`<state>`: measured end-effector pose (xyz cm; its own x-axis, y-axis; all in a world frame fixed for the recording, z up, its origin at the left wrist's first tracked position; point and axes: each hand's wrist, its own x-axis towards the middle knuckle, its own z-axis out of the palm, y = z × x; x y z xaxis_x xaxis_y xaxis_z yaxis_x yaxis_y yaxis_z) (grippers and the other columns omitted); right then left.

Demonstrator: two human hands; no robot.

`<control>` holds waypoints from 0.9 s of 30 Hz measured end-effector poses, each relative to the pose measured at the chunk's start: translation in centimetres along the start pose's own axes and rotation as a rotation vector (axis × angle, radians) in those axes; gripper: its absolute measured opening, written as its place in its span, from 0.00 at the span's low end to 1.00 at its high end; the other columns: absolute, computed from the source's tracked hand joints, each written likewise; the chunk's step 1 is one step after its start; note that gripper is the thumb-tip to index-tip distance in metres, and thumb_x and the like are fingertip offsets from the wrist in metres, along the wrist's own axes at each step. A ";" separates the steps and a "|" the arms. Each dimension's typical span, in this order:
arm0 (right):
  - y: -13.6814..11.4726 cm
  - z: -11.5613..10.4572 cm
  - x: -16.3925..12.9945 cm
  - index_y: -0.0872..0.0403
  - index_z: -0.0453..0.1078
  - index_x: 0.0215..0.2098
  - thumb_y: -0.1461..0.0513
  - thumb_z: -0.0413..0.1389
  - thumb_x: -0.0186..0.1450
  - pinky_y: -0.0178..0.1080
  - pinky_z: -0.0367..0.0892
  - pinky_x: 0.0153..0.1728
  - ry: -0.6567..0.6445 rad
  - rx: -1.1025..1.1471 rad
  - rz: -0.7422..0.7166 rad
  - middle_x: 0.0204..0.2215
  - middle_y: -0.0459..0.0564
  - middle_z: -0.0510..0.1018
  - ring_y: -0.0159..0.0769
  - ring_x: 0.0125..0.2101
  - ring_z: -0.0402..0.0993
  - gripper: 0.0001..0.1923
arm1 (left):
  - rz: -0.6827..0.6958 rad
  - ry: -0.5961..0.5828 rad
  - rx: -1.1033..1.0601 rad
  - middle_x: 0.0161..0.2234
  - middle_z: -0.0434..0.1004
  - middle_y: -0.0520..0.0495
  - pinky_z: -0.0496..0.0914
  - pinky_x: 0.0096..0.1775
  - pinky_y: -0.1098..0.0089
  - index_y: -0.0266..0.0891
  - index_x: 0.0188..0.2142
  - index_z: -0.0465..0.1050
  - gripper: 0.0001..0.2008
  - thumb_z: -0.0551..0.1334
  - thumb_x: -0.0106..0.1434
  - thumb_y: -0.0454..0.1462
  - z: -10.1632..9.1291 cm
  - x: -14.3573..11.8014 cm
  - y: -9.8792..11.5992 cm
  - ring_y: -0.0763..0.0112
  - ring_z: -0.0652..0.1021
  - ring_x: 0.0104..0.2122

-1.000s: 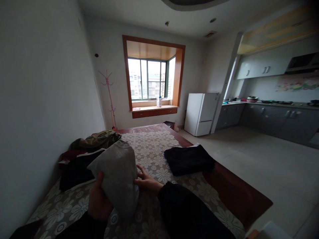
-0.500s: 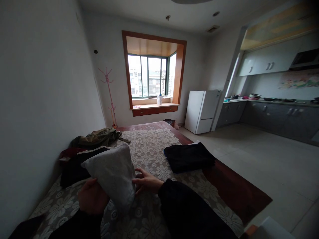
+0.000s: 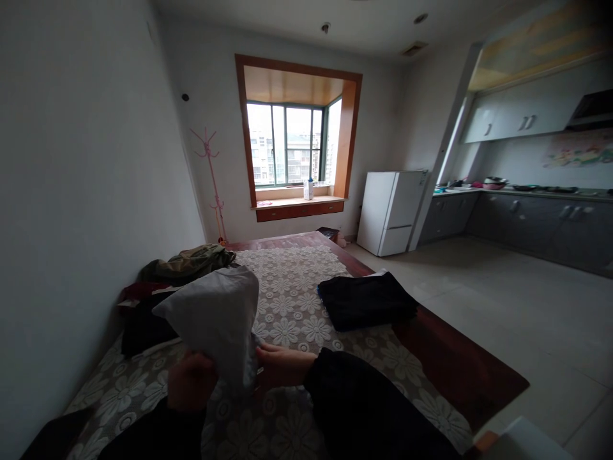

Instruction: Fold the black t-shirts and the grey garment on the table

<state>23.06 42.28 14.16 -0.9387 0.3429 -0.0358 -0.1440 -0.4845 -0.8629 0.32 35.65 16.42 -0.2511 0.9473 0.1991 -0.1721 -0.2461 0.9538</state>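
Note:
A folded piece of grey cloth (image 3: pixel 215 313), perhaps a garment, is held up above the patterned cover (image 3: pixel 287 300). My left hand (image 3: pixel 191 380) is closed around its lower left side and looks blurred. On the opposite edge, my right hand (image 3: pixel 282 365) grips the cloth, with its fingertips partly hidden by the fabric. Both forearms wear dark sleeves. Farther right on the cover lies a folded stack of black clothes (image 3: pixel 366 300). To the left, behind the grey cloth, are a black garment (image 3: pixel 146 322) and an olive garment (image 3: pixel 189 263) in a loose pile.
The wall (image 3: pixel 96 160) rises close along the left. A dark red board edge (image 3: pixel 460 358) borders the cover on the right. Beyond stand a pink coat rack (image 3: pixel 213 179), a window sill (image 3: pixel 297 203) and a white refrigerator (image 3: pixel 390 211). Kitchen cabinets (image 3: pixel 527 223) line the far right.
The grey cloth has turned a little and its lower part has narrowed between my hands. My left hand has moved right and slightly down. My right-hand fingers have closed in on the cloth's edge.

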 end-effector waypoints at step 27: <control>-2.1 -2.7 0.1 0.52 0.77 0.41 0.51 0.69 0.53 0.47 0.73 0.47 0.912 -0.361 -0.600 0.40 0.51 0.82 0.48 0.44 0.78 0.22 | 0.295 0.051 0.184 0.61 0.74 0.38 0.79 0.47 0.59 0.53 0.71 0.49 0.45 0.69 0.61 0.50 4.2 -0.4 0.7 0.53 0.82 0.51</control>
<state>24.13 45.45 14.60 -0.1524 0.9669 0.2047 -0.2551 0.1617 -0.9533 4.30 35.99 17.97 -0.3124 0.8282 0.4652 0.0879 -0.4624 0.8823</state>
